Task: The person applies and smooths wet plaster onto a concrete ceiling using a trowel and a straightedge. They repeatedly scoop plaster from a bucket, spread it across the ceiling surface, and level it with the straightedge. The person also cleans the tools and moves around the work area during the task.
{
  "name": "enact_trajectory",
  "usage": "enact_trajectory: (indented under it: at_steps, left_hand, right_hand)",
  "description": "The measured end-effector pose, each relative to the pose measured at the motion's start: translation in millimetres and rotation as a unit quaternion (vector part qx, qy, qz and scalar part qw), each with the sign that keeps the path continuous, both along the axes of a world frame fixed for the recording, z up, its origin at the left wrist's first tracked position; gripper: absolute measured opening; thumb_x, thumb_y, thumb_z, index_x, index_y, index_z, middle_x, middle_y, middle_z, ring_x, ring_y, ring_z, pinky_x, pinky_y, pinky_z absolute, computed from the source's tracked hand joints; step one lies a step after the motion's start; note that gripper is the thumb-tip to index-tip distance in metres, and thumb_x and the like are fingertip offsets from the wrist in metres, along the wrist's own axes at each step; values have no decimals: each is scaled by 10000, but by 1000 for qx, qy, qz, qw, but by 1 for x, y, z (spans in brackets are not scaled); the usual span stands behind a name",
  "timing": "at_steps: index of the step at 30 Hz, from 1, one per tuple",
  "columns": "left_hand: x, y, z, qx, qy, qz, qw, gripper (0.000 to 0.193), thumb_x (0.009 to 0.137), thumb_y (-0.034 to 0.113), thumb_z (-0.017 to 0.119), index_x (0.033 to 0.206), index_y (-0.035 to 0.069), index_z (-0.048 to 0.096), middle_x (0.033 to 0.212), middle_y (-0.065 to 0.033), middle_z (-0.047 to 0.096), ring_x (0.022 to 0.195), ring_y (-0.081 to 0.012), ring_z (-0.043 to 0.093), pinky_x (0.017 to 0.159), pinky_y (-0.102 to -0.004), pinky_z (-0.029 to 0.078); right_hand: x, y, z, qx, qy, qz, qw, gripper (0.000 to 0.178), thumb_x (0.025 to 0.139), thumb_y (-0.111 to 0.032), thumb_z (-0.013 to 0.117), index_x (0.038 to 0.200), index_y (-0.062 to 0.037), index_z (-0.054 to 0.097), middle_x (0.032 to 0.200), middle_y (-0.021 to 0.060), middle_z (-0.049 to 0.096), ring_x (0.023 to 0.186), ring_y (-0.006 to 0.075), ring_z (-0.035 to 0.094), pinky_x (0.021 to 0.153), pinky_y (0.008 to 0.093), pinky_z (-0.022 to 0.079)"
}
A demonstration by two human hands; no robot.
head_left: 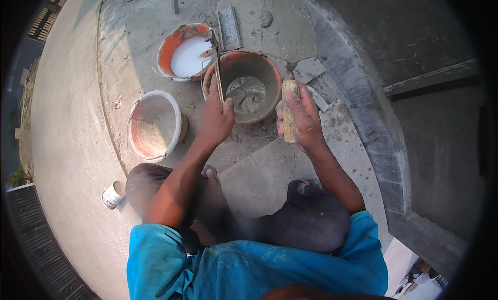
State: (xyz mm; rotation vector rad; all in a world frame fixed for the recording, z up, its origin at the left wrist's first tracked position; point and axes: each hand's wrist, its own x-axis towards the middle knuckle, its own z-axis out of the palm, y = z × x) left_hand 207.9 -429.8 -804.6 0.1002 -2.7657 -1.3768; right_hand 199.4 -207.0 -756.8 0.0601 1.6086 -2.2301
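Observation:
My right hand (302, 116) is wrapped round the wooden handle of a trowel (290, 112). The trowel's broad grey blade (294, 32) points away from me and blends with the mortar-coloured ground behind. My left hand (218, 116) grips a long thin flat tool (216, 61), seen edge-on and crusted with mortar at its far end; its exact kind does not show. Between the hands stands an orange bucket (275, 74) with wet grey mortar (247, 95) low inside. The left hand is over this bucket's left rim.
Behind on the left is an orange bucket (166, 53) of whitish liquid with a small orange thing in it. Nearer stands a pale-rimmed bucket (155, 124). A metal channel (229, 27) lies farther off, a small white tub (113, 194) near my knee. A grey ledge (381, 144) runs along the right.

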Motion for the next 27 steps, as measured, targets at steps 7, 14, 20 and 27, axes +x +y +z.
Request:
enact_trajectory:
  at_steps: [7,14,20,27]
  left_hand:
    - [-9,-5,66,420,-234,12,877,520,1019,102,441,1524,69,323,1174,-122,650,898,-201,699,727,-352,614]
    - [-8,-8,71,388,-253,-16,886,444,1046,142,453,1476,57,385,1164,-113,670,861,-197,709,734,-347,609]
    - [10,-3,51,5,-176,-92,980,432,1050,142,473,1460,32,393,1208,-237,658,915,-329,719,835,-440,560]
    - [20,1,20,-91,-118,-103,984,445,1044,161,487,1461,29,405,1296,-312,596,1154,-486,601,966,-523,488]
  right_hand:
    - [-2,32,-28,86,34,-79,993,366,1007,-312,643,1222,-78,463,855,50,594,573,93,564,488,254,474]
    - [1,52,-42,111,18,-90,990,338,981,-282,676,1169,-44,525,799,32,590,555,86,546,490,250,449]
    - [-2,52,-37,89,-3,-76,993,341,1006,-291,646,1221,-50,535,823,29,578,559,85,544,486,246,453]
    - [-13,33,-31,193,28,-44,980,413,999,-313,668,1273,-25,553,829,26,592,569,85,556,499,254,463]
